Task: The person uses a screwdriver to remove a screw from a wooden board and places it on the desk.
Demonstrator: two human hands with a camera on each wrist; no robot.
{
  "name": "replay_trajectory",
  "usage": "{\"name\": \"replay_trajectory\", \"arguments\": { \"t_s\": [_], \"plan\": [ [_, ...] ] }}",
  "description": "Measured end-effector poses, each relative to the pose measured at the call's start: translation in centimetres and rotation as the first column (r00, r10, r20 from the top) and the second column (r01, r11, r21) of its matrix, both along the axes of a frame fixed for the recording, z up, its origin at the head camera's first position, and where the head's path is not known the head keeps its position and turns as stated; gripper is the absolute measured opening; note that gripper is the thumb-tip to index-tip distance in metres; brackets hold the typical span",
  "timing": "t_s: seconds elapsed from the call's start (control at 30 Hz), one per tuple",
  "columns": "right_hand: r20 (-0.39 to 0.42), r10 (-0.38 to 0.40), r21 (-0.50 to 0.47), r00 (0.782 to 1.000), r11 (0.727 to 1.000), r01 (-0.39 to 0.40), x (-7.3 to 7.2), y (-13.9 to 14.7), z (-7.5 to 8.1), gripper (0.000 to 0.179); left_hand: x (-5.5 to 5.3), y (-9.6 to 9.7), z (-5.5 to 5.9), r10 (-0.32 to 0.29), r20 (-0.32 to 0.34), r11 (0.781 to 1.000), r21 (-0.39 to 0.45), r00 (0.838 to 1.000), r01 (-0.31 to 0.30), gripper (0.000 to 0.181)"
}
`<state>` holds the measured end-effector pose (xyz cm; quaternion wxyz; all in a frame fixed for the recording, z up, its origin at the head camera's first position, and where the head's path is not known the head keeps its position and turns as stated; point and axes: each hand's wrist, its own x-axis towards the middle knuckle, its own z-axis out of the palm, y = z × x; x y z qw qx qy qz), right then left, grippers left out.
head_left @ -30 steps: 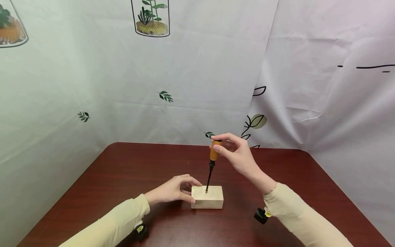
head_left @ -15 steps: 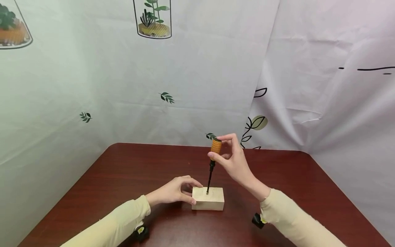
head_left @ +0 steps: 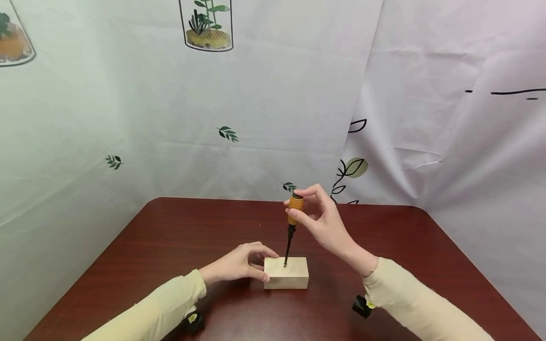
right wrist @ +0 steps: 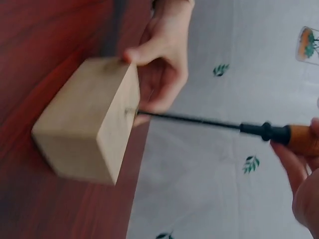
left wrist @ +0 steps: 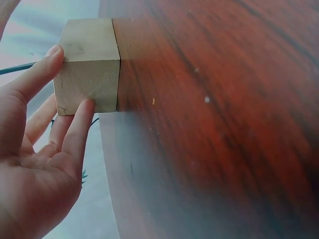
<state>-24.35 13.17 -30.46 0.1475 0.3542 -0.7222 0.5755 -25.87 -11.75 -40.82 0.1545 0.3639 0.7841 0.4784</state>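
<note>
A pale wooden block (head_left: 286,281) lies on the dark red table. My left hand (head_left: 239,261) grips its left end, thumb at the front and fingers behind; the left wrist view shows the thumb and fingertips against the block (left wrist: 88,79). In my right hand (head_left: 326,222) is a screwdriver (head_left: 295,210) with an orange handle and black shaft, pinched by thumb and fingers near the handle's top. It stands nearly upright, leaning slightly right. Its tip meets a small brass-coloured screw head (right wrist: 130,111) in the block's top face.
The reddish-brown table (head_left: 204,222) has rounded far corners. Behind and beside it hangs a pale cloth (head_left: 273,94) printed with leaves and plant jars. A small black device (head_left: 361,307) sits under the right sleeve, another (head_left: 193,323) under the left.
My right fingers have shifted round the screwdriver handle, opening off it and closing again, with the wrist moving slightly. The tip stays at the screw. My left hand and the block keep their place.
</note>
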Motion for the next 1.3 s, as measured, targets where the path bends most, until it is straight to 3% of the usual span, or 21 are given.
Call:
{"name": "replay_trajectory", "arguments": {
  "t_s": [0.13,0.27,0.4,0.5,0.57,0.9,1.17,1.23,1.3],
  "plan": [
    [-0.011,0.149,-0.001,0.989,0.989,-0.149,-0.7,0.5,-0.2,0.035,0.1,0.0,0.1,0.009,-0.005,1.0,-0.001,1.0,-0.009,0.048],
    [0.011,0.164,0.0,0.986,0.986,-0.164,-1.1,0.7,-0.4,0.035,0.1,0.1,0.1,0.007,0.005,1.0,0.008,1.0,-0.007,0.048],
    [0.027,-0.021,0.036,0.999,0.999,0.02,-0.9,0.2,-0.5,0.045,0.1,0.2,0.1,0.005,0.012,1.0,0.017,1.0,-0.005,0.049],
    [0.038,-0.175,0.042,0.984,0.984,0.173,-0.7,-0.1,-0.4,0.048,0.1,0.2,0.1,0.01,0.019,1.0,0.014,1.0,-0.01,0.048],
    [0.047,-0.211,0.025,0.976,0.977,0.21,-0.7,-0.1,-0.1,0.046,0.2,0.2,0.1,0.013,0.021,1.0,0.006,1.0,-0.013,0.048],
    [0.044,-0.12,0.048,0.992,0.992,0.118,0.2,0.4,1.2,0.034,0.1,0.1,0.2,0.007,0.018,1.0,-0.002,1.0,-0.007,0.048],
    [-0.012,0.1,0.038,0.995,0.994,-0.1,-0.3,0.8,0.5,0.033,0.1,0.1,0.3,0.007,0.016,1.0,-0.015,1.0,-0.007,0.048],
    [-0.038,0.094,0.032,0.995,0.995,-0.093,-0.4,0.6,0.2,0.033,0.1,0.1,0.3,0.01,0.013,1.0,-0.013,1.0,-0.01,0.048],
    [-0.058,0.03,0.039,0.998,0.999,-0.028,-0.4,0.3,0.0,0.034,0.1,0.2,0.3,0.011,0.011,1.0,-0.01,1.0,-0.011,0.048]
  ]
}}
